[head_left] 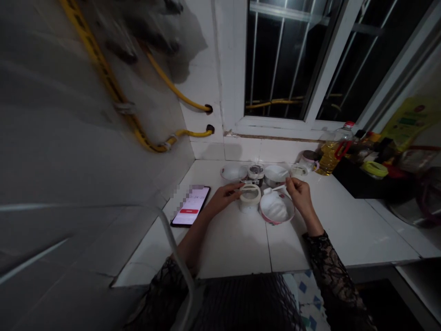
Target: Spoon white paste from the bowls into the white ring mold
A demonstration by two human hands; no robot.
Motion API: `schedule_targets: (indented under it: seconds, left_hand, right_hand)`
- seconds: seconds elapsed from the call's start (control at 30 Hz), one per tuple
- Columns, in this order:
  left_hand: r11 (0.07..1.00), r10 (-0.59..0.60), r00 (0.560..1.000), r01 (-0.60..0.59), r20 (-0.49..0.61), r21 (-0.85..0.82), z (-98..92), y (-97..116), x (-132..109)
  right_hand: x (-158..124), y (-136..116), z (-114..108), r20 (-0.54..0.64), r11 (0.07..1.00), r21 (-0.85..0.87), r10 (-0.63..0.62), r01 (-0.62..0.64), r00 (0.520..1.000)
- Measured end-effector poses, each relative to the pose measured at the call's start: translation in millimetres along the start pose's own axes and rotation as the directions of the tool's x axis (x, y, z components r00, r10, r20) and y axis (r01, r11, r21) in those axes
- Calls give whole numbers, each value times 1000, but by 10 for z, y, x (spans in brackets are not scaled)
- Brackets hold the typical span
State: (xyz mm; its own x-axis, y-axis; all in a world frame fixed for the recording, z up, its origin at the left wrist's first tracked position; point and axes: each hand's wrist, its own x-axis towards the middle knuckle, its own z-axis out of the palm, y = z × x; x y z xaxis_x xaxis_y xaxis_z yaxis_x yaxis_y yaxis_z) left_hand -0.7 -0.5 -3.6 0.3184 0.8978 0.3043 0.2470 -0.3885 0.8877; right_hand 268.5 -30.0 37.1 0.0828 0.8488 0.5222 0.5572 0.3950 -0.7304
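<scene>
My right hand (299, 192) pinches the handle of a small white spoon (278, 187), its bowl end over a red-rimmed bowl (275, 222). White powder (276, 210) lies heaped in that bowl. My left hand (225, 198) has its fingers at the rim of a small pale jar (250, 202), just left of the bowl. A clear lid (246, 174) seems to stand up behind the jar's mouth; whether my fingers also touch it I cannot tell. What the jar contains is too dim to make out.
Behind stand a bowl (231, 173), a dark-filled jar (256, 171) and another bowl (274, 174). A lit phone (191, 207) lies by the left wall. To the right are an oil bottle (330, 156), a lidded jar (309, 160) and a green-yellow lid (375, 169).
</scene>
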Motion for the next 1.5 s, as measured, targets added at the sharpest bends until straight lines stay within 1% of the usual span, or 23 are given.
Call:
schedule_targets:
  seconds: [0.07, 0.17, 0.23, 0.3, 0.37, 0.47, 0.67, 0.83, 0.97, 1.13, 1.23, 1.4, 1.5]
  left_hand:
    - [1000, -8, 1000, 8, -3, -1, 1, -7, 2]
    - [1000, -20, 1000, 20, 0, -2, 3, -2, 1]
    - [1000, -21, 1000, 21, 2, -8, 5, 7, -2]
    - [1000, -20, 1000, 20, 5, -14, 6, 13, -6]
    - [1000, -23, 1000, 23, 4, -14, 5, 17, -9]
    - [999, -32, 999, 32, 7, -14, 4, 17, -9]
    - [1000, -24, 1000, 24, -6, -10, 12, 9, -7]
    - [1000, -24, 1000, 24, 2, -17, 11, 16, -6]
    - [1000, -23, 1000, 23, 1, -16, 7, 23, -7]
    - [1000, -29, 1000, 29, 0, -9, 9, 8, -9]
    - [1000, -24, 1000, 24, 5, -4, 9, 4, -8]
    - [1000, -20, 1000, 20, 0, -1, 9, 3, -9]
    - [1000, -18, 1000, 18, 4, -3, 11, 0, -7]
  right_hand:
    - [34, 40, -90, 19, 995, -101, 8, -6, 1000]
    - [55, 47, -187, 122, 965, -263, 13, 19, 992]
    - [48, 29, -200, 193, 941, -336, 19, 48, 981]
    - [31, 15, -174, 268, 929, -364, 31, 72, 963]
    - [11, 14, -128, 351, 939, -333, 38, 86, 936]
    - [-14, 36, -67, 457, 970, -228, 33, 81, 889]
    - [-39, 60, -22, 565, 998, -60, 23, 13, 825]
    - [-52, 7, 14, 575, 1000, -18, 11, -1, 818]
    - [-53, 9, 27, 578, 999, 23, 17, -38, 816]
    - [-10, 91, -22, 484, 994, 47, 66, -101, 873]
    - [22, 114, -68, 432, 989, 66, 94, -135, 897]
    - [46, 63, -116, 402, 977, 119, 117, -178, 908]
    - [49, 48, -126, 376, 967, 124, 164, -225, 912]
